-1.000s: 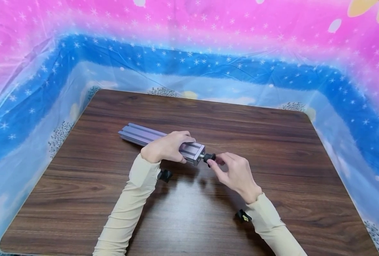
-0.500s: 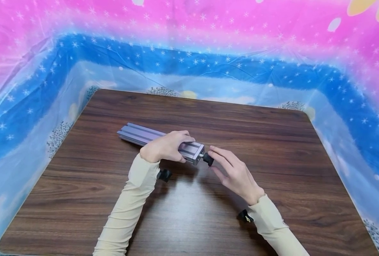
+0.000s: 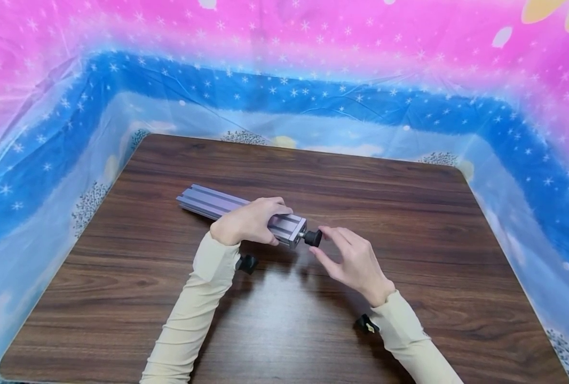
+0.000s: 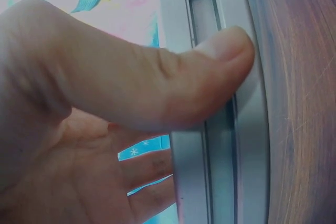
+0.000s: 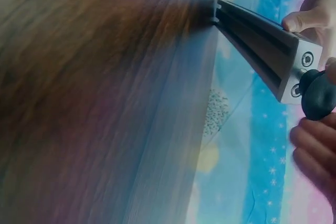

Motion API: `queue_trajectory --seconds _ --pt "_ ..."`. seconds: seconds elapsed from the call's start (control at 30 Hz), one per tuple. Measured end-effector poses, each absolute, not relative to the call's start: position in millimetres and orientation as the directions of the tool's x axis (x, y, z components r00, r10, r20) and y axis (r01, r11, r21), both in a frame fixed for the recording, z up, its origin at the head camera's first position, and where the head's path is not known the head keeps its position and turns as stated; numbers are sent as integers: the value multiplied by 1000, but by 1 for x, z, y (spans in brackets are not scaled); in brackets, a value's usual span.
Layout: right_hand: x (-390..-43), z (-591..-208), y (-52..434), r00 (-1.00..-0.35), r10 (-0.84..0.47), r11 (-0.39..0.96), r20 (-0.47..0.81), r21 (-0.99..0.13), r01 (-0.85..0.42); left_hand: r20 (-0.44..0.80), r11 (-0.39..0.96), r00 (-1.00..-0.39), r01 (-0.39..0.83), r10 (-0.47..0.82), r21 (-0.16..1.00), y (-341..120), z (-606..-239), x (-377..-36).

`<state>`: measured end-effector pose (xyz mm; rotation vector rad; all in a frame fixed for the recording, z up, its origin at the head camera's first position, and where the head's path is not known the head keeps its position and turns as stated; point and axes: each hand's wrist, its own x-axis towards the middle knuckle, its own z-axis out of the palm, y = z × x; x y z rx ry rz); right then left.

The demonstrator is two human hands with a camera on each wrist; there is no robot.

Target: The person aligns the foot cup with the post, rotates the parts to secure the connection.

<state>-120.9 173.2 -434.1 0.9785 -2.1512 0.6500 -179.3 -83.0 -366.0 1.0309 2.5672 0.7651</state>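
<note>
A grey aluminium extrusion profile (image 3: 217, 201) with grooved sides lies slantwise in the head view, its capped end toward the right. My left hand (image 3: 248, 220) grips it near that end; in the left wrist view the thumb (image 4: 210, 77) lies across a groove. A black knob (image 3: 313, 238) on a short metal stud sticks out of the end plate (image 5: 300, 72), which shows screw heads in the right wrist view. My right hand (image 3: 354, 261) pinches the knob, thumb at its lower edge and index finger at its upper edge. The other fingers are blurred in the right wrist view.
A dark wood-grain table (image 3: 284, 325) carries the work. Around it hangs a pink and blue patterned cloth (image 3: 284, 90). Black wrist mounts (image 3: 366, 324) sit under both cream sleeves (image 3: 176, 325).
The right hand's fingers straightened along the knob half a second ago, then came back to pinch it. The left hand and the profile stay nearly still.
</note>
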Motion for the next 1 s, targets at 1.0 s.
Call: queue_trajectory --seconds 1.0 --pt "-117 -431 178 -492 -532 537 688 -175 -825 -52 612 -716 553 696 565 -83 -367 -179"
